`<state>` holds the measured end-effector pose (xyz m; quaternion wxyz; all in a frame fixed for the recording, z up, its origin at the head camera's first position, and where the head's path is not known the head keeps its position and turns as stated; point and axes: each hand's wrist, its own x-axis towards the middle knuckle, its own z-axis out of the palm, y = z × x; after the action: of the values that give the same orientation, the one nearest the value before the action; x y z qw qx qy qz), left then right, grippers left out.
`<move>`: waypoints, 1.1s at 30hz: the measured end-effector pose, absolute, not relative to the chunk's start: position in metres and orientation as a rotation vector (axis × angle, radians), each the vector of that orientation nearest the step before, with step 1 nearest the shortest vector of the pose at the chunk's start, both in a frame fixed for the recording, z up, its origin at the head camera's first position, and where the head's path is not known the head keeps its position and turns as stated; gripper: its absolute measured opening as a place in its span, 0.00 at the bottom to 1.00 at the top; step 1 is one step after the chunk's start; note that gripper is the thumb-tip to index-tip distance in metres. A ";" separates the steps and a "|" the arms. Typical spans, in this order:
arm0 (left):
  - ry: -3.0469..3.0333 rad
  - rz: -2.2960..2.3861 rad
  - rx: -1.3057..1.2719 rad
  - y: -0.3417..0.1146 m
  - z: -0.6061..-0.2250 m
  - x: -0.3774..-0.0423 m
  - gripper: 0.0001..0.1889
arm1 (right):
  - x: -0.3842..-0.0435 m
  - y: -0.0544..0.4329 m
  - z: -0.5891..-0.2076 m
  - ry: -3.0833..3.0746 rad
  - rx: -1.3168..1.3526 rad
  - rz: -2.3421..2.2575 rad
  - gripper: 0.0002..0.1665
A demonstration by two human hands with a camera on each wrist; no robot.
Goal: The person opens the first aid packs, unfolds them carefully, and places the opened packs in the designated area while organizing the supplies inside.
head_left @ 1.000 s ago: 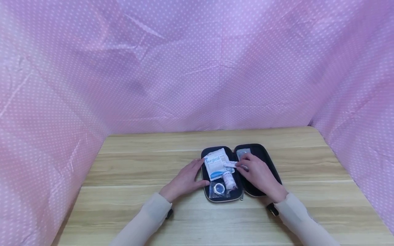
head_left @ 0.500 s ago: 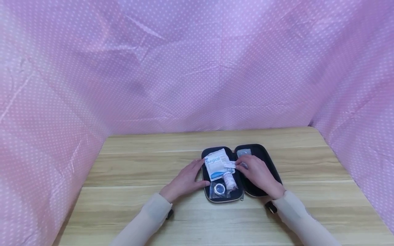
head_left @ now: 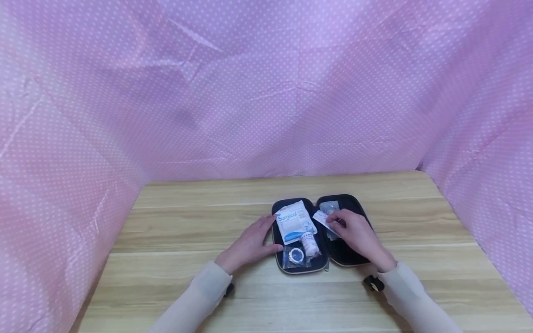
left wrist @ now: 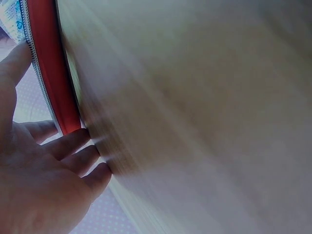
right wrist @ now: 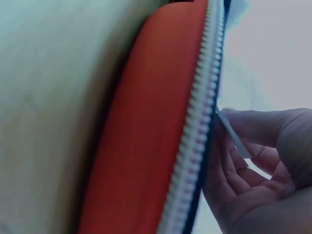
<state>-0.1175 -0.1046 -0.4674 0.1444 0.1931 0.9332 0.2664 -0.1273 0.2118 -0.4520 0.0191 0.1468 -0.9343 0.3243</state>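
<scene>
A zip case, black inside with red outer walls, lies unfolded on the table. My right hand pinches a flat white packet over the right half; its thin edge shows in the right wrist view. My left hand rests against the case's left rim, thumb and fingers spread. In the left half sit a white packet marked "Surgical", a wrapped white roll and a round dark-faced item with a pale rim in clear plastic. Under the right hand is a clear packet.
The wooden table extends around the case on all sides. Pink dotted cloth hangs behind the table and along both sides. A zip pull dangles at the case's near edge.
My right hand has moved the flat white packet rightward, off the "Surgical" packet and over the right half, turning it to slant. The left hand stays in place.
</scene>
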 end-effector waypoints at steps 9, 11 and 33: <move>2.685 0.776 0.552 -0.105 -0.464 -0.117 0.49 | -0.117 0.229 -0.450 -2.833 0.374 1.121 0.07; 2.685 0.778 0.555 -0.105 -0.464 -0.117 0.49 | -0.116 0.234 -0.449 -2.816 0.369 1.124 0.08; 2.683 0.776 0.549 -0.105 -0.464 -0.118 0.49 | -0.107 0.274 -0.446 -2.855 0.298 1.079 0.14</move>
<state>-0.1185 -0.1052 -0.4638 0.1473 0.1907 0.9323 0.2696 -0.1072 0.2743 -0.4461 0.0375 0.0970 -0.9304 0.3516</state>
